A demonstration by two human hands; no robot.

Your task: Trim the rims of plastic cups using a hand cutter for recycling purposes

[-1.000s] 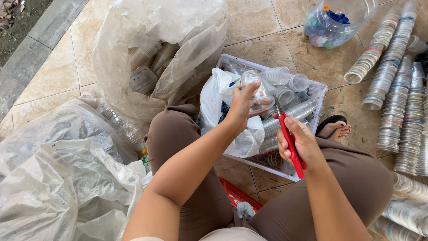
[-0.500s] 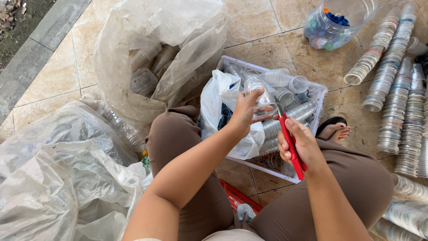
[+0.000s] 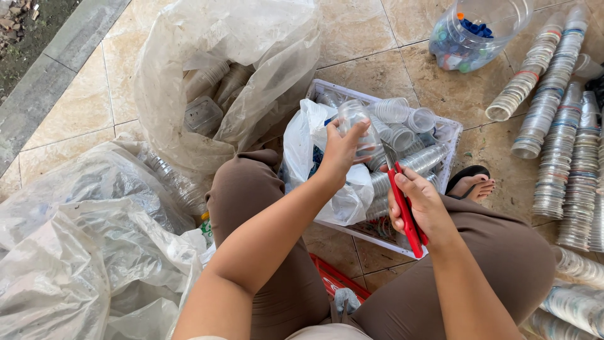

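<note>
I take the white plastic crate (image 3: pixel 450 133) in front of my knees as the landmark. Far to the left of the crate, big clear plastic bags (image 3: pixel 75 245) lie crumpled on the tile floor (image 3: pixel 69 107), and I think there are crushed bottles inside them, but the plastic is too cloudy to be sure. Just left of the crate and touching its corner stands another clear bag (image 3: pixel 233 69), open at the top, with flattened cups and a clear lidded box inside.

My left hand (image 3: pixel 341 151) is over the left half of the crate. Its fingers are closed around a clear plastic cup (image 3: pixel 355 123), which I hold up above the other cups. Under this hand, a white plastic bag (image 3: pixel 314 160) hangs over the crate's near left side.

Inside the crate, many clear cups (image 3: pixel 402 119) lie loose and in short stacks.

My right hand (image 3: pixel 420 204) is at the near right edge of the crate. It is wrapped around the red handles of a pair of scissors (image 3: pixel 402 201), and the blades point up toward the held cup.

Right of the crate, my foot in a black sandal (image 3: pixel 469 182) rests on the floor. Behind the crate to the right stands a clear jar with coloured bottle caps (image 3: pixel 469 34). Farther right, long stacks of nested cups (image 3: pixel 553 126) lie in rows.
</note>
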